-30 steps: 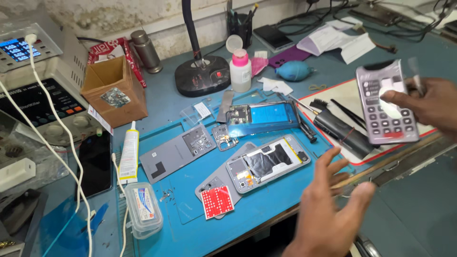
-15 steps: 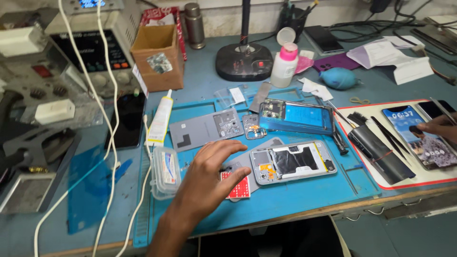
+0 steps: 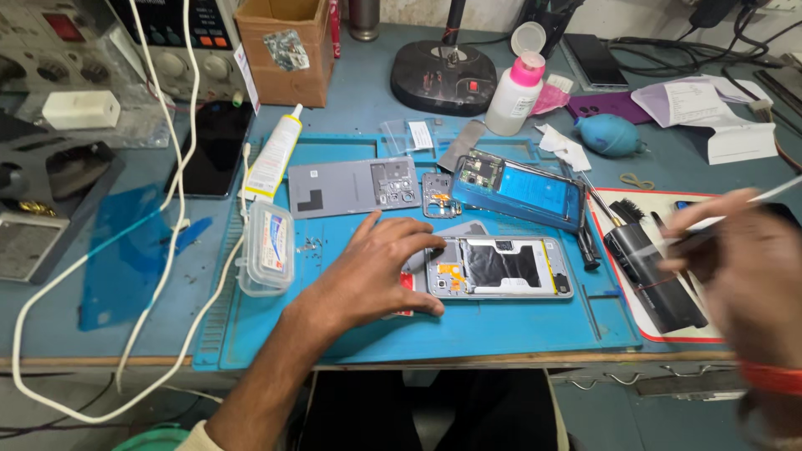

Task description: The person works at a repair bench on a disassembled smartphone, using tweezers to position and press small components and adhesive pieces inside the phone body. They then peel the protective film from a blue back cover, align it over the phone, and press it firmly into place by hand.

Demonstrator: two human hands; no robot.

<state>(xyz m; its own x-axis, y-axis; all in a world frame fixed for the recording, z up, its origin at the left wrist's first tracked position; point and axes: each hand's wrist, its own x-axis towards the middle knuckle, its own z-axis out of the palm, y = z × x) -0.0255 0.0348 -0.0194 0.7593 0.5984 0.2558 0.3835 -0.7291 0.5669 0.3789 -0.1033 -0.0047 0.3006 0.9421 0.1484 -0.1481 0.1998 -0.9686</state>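
Resting flat on the blue work mat (image 3: 518,334), the left hand (image 3: 372,276) spreads open, gripping nothing, fingertips touching the left end of an opened phone frame (image 3: 501,267) at the mat's centre. At right, the blurred right hand (image 3: 743,267) pinches a thin tool (image 3: 773,192) above a black case (image 3: 656,276).

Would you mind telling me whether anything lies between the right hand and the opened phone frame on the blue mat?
Yes: a black case and a screwdriver lie between the blurred right hand and the phone frame. The left hand already touches the frame's left end.
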